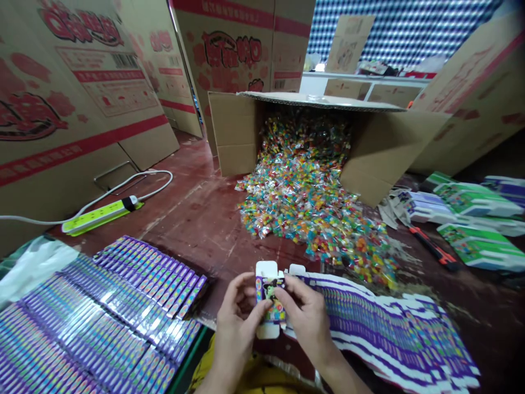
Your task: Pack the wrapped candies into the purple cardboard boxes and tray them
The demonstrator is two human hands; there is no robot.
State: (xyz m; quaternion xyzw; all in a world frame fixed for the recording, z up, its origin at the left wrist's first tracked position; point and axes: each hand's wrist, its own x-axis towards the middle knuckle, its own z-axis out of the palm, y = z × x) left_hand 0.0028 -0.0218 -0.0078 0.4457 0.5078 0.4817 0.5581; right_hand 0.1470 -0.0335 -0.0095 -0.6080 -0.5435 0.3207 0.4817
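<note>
Between my two hands is a small purple candy box (pixel 270 309), its white end flaps sticking out at top and bottom. My left hand (pixel 240 312) grips its left side, thumb on the printed front. My right hand (pixel 305 309) pinches the right side, thumb also on the front. To the right lies a long fanned row of flat purple cartons (pixel 369 317) with white flaps. Small clear packets of colourful candy (pixel 303 191) spill from a tipped cardboard box (pixel 238 131) ahead. At the left, rows of closed purple boxes (pixel 94 312) stand packed together.
A yellow-green power strip (pixel 100 215) with a white cord lies at the left. Large cartons (pixel 82 82) stand behind. At the right are a red and black utility knife (pixel 435 249) and stacks of green flat cartons (pixel 484 246).
</note>
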